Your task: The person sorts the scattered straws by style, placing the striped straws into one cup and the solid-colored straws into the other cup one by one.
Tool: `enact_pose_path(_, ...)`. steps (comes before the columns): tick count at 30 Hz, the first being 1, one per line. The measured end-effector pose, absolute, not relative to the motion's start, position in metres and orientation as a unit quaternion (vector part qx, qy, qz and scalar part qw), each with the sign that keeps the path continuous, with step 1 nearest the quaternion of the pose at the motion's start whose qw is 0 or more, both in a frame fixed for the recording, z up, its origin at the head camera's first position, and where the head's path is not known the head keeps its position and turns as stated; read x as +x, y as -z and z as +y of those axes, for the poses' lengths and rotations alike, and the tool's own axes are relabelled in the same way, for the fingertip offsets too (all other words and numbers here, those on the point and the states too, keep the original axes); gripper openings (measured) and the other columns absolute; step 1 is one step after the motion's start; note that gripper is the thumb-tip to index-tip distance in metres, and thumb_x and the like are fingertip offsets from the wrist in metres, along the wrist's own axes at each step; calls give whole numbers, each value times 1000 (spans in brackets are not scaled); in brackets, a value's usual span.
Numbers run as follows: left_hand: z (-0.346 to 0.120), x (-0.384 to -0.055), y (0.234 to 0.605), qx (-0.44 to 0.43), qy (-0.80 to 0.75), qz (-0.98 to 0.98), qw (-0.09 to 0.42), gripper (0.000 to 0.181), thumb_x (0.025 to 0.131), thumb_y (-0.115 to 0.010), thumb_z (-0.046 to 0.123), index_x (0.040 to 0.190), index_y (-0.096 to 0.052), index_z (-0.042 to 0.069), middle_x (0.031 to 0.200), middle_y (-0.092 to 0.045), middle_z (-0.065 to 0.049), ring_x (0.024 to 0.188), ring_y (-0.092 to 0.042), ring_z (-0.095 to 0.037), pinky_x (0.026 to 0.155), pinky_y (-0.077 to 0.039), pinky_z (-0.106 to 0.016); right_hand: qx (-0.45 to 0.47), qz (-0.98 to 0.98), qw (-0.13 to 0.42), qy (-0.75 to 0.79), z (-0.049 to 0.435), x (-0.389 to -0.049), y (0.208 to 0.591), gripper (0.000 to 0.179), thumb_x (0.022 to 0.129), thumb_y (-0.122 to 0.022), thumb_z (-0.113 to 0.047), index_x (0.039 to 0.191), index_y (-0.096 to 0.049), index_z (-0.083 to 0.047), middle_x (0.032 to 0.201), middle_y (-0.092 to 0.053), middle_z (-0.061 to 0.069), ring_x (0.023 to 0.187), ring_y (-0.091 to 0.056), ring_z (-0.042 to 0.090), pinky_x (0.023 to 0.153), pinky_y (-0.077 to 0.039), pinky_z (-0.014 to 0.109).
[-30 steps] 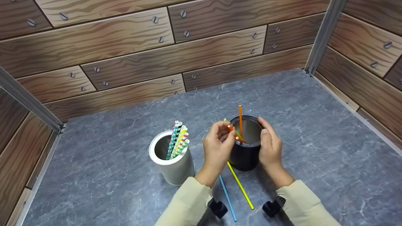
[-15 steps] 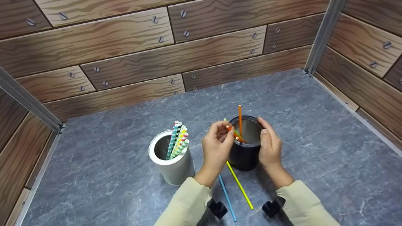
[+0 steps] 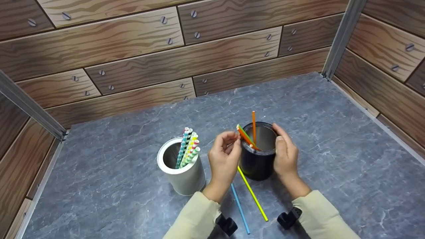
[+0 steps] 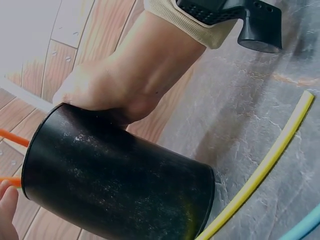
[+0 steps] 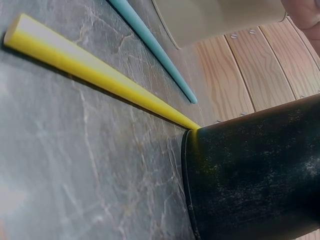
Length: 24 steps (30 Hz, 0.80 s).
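Observation:
In the head view my right hand (image 3: 287, 157) grips the right side of a black cup (image 3: 257, 166), its thumb near the rim. Inside the cup, one orange straw (image 3: 254, 124) stands upright at the back. Another orange straw (image 3: 245, 136) and a green straw (image 3: 242, 131) lean out over the left rim. A further short straw end (image 3: 251, 146) shows low at the front rim. My left hand (image 3: 224, 159) is just left of the cup, its fingers loosely bent and their tips right beside the leaning orange straw, holding nothing.
A white cup (image 3: 187, 179) with several striped paper straws (image 3: 189, 149) stands to the left. On the grey marbled table (image 3: 99, 186) lie a yellow straw (image 3: 253, 194) and a blue straw (image 3: 240, 209), in front of the black cup. Wood-patterned walls surround the table.
My left hand has let go of the orange straw and drawn slightly left. That straw now leans further left beside the green one. The right hand still holds the black cup.

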<state>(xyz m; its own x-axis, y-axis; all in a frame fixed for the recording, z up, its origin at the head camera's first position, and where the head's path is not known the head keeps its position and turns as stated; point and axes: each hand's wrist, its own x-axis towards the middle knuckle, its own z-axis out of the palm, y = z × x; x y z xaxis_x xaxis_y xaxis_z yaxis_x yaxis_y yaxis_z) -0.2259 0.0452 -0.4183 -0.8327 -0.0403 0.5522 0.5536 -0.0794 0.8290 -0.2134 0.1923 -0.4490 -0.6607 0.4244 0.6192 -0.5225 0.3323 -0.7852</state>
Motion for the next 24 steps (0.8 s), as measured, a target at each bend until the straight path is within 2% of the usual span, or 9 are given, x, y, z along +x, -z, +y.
enact_pose_path(6, 39, -222, 429, -173, 694, -667, 206, 14, 80, -59, -9, 93, -58, -7, 91, -63, -18, 88, -65, -26, 77, -56, -26, 35, -708, 416, -570, 192, -214, 448, 35, 93, -34, 2, 120, -54, 14, 120, -55, 30, 112, -48, -5, 96, -38, 11)
enact_pose_path(14, 32, -222, 442, -87, 666, -722, 165, 16, 78, -61, -3, 93, -60, -3, 90, -65, -12, 86, -65, -20, 76, -55, -24, 35, -710, 416, -567, 192, -214, 448, 35, 93, -35, 2, 120, -54, 13, 121, -55, 29, 112, -49, -5, 96, -38, 11)
enact_pose_path(24, 23, -221, 462, -55, 623, -769, 130, 14, 73, -60, -3, 86, -61, -2, 83, -66, -15, 74, -64, -16, 69, -55, -23, 27, -712, 406, -572, 192, -213, 448, 34, 94, -36, 0, 121, -54, 11, 122, -56, 26, 113, -48, -6, 98, -38, 12)
